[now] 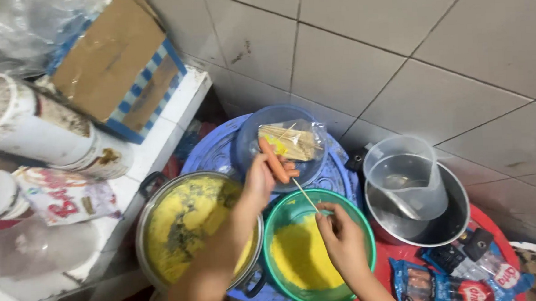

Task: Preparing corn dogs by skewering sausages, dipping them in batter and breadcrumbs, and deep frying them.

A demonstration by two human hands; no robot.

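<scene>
My left hand (259, 184) holds an orange sausage (273, 159) upright over the blue bowl (248, 139). My right hand (341, 238) pinches a thin wooden skewer (305, 194) whose tip points up toward the sausage's lower end. Both hands hover above a green bowl (351, 216) of yellow crumbs. Inside the blue bowl lies a clear bag of wooden skewers (292, 140).
A metal pot (154, 202) of yellow batter sits at left on a blue tray (210, 156). A clear measuring jug (404, 174) stands in a steel pot (458, 214) at right. Packets of sausages (437, 282) lie on a red surface. A cardboard box (113, 58) and white tub (28, 126) rest on the tiled ledge.
</scene>
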